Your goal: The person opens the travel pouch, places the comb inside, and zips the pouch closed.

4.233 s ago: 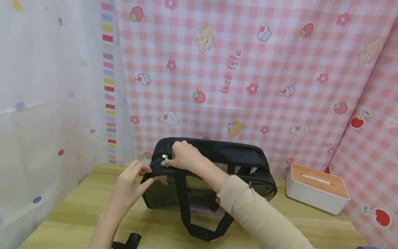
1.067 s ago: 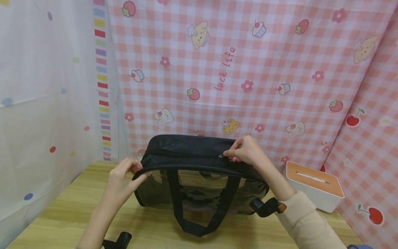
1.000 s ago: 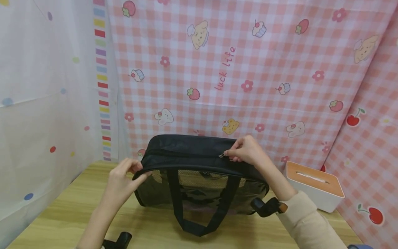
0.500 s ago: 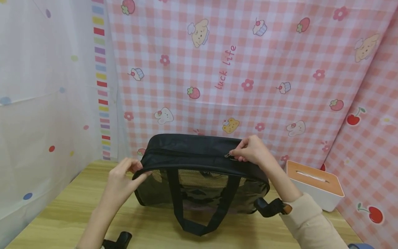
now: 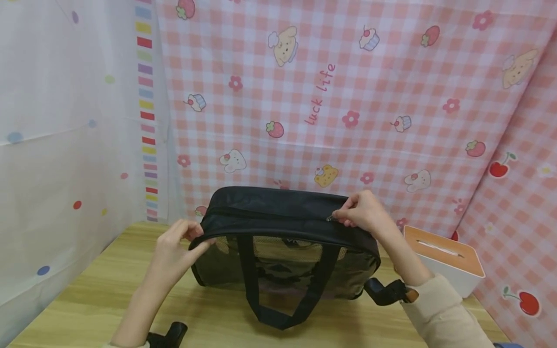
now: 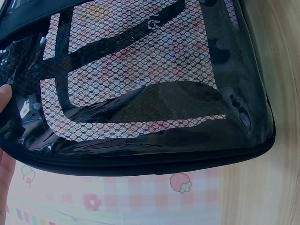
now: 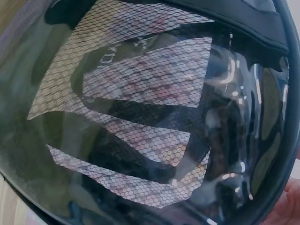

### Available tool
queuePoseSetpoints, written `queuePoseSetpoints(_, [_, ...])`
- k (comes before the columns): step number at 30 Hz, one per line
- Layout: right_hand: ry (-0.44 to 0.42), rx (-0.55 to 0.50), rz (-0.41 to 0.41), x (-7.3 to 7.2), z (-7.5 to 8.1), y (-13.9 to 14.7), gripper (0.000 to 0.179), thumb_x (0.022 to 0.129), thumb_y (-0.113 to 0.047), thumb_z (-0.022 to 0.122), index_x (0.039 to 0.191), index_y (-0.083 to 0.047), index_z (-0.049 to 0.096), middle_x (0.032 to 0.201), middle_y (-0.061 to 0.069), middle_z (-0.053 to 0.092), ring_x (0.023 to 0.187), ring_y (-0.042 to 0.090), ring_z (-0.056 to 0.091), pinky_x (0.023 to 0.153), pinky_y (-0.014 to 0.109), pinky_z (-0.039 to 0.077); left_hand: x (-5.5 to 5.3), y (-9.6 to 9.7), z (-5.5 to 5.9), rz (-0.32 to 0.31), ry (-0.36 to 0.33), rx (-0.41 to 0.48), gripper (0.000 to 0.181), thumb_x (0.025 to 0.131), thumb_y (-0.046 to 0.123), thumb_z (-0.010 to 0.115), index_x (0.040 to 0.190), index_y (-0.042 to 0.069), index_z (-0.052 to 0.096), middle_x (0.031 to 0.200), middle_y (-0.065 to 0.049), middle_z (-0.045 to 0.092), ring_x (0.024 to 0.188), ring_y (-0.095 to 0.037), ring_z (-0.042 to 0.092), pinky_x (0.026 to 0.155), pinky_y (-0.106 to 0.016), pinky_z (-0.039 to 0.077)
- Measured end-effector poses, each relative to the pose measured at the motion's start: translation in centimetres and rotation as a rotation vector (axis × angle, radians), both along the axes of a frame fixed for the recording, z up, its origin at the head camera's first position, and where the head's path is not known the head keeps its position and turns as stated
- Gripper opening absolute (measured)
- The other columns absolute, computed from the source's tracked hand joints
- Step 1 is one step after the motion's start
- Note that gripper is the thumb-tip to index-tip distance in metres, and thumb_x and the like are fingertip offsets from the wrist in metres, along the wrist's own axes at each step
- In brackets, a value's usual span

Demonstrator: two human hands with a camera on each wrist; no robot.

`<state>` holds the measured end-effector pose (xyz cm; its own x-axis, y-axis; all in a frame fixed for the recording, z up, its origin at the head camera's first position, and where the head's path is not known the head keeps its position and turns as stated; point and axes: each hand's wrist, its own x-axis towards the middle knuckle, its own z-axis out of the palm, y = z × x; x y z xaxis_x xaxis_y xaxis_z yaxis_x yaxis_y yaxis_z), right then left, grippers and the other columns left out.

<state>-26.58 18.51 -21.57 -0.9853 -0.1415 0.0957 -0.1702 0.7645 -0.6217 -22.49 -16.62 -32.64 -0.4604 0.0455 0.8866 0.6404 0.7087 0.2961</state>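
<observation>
A black zip-top bag stands on the table, with a see-through front and mesh behind. My left hand pinches its upper left corner between thumb and fingers. At the right part of the top, my right hand pinches the small metal zipper pull. A zipper line runs leftward from the pull along the top. The carrying handle hangs down in front. In the left wrist view the clear side fills most of the frame; the right wrist view shows the other clear side.
A white tissue box with an orange lid sits right of the bag, close to my right forearm. Printed curtains hang behind the wooden table. A black wrist mount sticks out at my right wrist.
My right hand has drawn the zipper pull rightward along the bag's top, from near the left end. The left hand keeps its pinch on the left corner.
</observation>
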Motion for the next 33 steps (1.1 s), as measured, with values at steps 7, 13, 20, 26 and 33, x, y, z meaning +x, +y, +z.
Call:
queuePoseSetpoints(7, [0.014,0.057,-0.012,0.3,0.2,0.8,0.022,0.082,-0.022,0.066,0.076,-0.002,0.069,0.057,0.0,0.063,0.052,0.009,0.058,0.053,0.023,0.05,0.0,0.2,0.0,0.003,-0.002,0.002,0.035,0.054,-0.006,0.083,0.075,0.002,0.056,0.071,-0.003,0.055,0.064,-0.009,0.049,0.062,-0.005,0.039])
queuePoseSetpoints(13, [0.04,0.077,-0.035,0.4,0.4,1.3,0.021,0.081,-0.021,0.067,0.071,-0.002,0.067,0.053,-0.001,0.06,0.051,0.011,0.057,0.049,0.023,0.046,-0.1,0.3,-0.1,0.007,-0.011,0.001,0.034,0.054,-0.006,0.083,0.075,0.002,0.056,0.071,-0.003,0.055,0.064,-0.009,0.049,0.062,-0.004,0.039])
queuePoseSetpoints(20, [0.046,0.069,-0.077,0.5,0.1,2.9,0.02,0.08,-0.019,0.066,0.071,-0.001,0.065,0.054,-0.001,0.06,0.051,0.01,0.056,0.047,0.024,0.042,-0.1,0.2,-0.1,0.02,-0.01,0.002,0.035,0.054,-0.006,0.083,0.075,0.002,0.056,0.07,-0.004,0.055,0.064,-0.009,0.049,0.061,-0.004,0.039])
queuePoseSetpoints(26, [0.064,0.075,-0.095,0.8,-0.3,4.6,0.022,0.08,-0.02,0.066,0.07,-0.001,0.065,0.054,-0.001,0.061,0.052,0.009,0.055,0.049,0.024,0.043,-0.2,0.3,0.1,0.031,-0.003,0.009,0.034,0.053,-0.006,0.083,0.074,0.001,0.057,0.069,-0.004,0.055,0.063,-0.01,0.05,0.061,-0.005,0.04])
queuePoseSetpoints(33, [0.078,0.076,-0.081,1.1,-0.7,5.9,0.024,0.082,-0.021,0.067,0.074,0.002,0.065,0.056,-0.002,0.062,0.051,0.008,0.055,0.047,0.024,0.042,0.0,0.4,0.0,0.02,-0.007,0.018,0.034,0.054,-0.006,0.083,0.074,0.001,0.057,0.07,-0.003,0.055,0.065,-0.008,0.049,0.062,-0.006,0.041])
